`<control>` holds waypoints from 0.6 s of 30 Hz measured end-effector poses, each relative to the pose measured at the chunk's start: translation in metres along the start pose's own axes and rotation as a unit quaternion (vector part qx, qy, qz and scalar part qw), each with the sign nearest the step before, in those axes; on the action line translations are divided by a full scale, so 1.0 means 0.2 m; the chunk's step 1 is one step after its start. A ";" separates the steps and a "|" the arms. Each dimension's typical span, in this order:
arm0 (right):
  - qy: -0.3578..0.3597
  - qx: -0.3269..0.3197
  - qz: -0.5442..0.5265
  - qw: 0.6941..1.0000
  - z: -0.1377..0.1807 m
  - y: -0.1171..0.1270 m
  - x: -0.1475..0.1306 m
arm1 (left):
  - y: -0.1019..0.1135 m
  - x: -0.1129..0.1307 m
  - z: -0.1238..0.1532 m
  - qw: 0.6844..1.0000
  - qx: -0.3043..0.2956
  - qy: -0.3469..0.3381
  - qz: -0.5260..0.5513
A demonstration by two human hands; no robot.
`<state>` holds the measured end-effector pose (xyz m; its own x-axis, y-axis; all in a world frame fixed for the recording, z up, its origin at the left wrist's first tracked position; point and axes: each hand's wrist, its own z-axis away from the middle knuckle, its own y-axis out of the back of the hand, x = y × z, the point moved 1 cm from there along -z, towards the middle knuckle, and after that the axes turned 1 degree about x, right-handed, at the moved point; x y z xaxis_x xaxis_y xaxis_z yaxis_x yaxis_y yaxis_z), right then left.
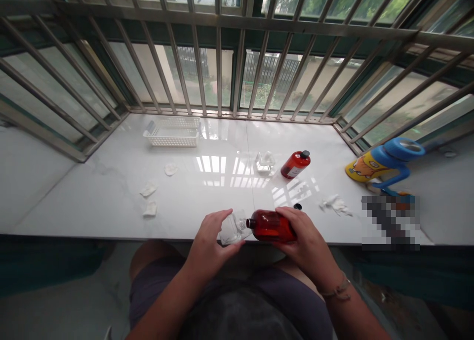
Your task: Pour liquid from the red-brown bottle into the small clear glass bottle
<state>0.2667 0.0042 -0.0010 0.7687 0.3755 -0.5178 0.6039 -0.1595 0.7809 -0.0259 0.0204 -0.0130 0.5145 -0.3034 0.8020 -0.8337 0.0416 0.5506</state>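
Note:
My right hand (304,238) is closed round an amber bottle (269,225) that lies tipped sideways, its open neck pointing left. My left hand (211,241) grips a small clear cup (232,229) right at the bottle's mouth. Both are held at the near edge of the white sill (111,206). A small black cap (297,206) lies just behind my right hand. A second amber bottle with a black cap (295,164) lies on its side farther back.
A white plastic basket (173,131) stands at the back left. Crumpled white wipes (149,199) lie at left, more (336,204) at right. A clear cup (265,162) sits mid-sill. A blue and yellow child's bottle (385,164) lies at right. Window bars (218,73) close the back.

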 end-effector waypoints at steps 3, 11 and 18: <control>0.002 -0.010 0.000 1.000 0.00 0.01 0.00 | 0.00 -0.01 0.00 1.000 -0.008 0.005 0.005; 0.001 -0.028 0.010 1.000 0.00 0.03 0.00 | -0.02 -0.05 0.01 0.999 -0.017 -0.030 0.008; 0.001 -0.049 0.001 0.999 -0.02 0.05 -0.01 | 0.00 -0.05 0.00 0.999 -0.036 -0.025 0.026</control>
<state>0.2711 0.0063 0.0100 0.7691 0.3778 -0.5156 0.5792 -0.0709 0.8121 -0.0311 0.0234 -0.0214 0.4581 -0.3463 0.8187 -0.8418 0.1269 0.5247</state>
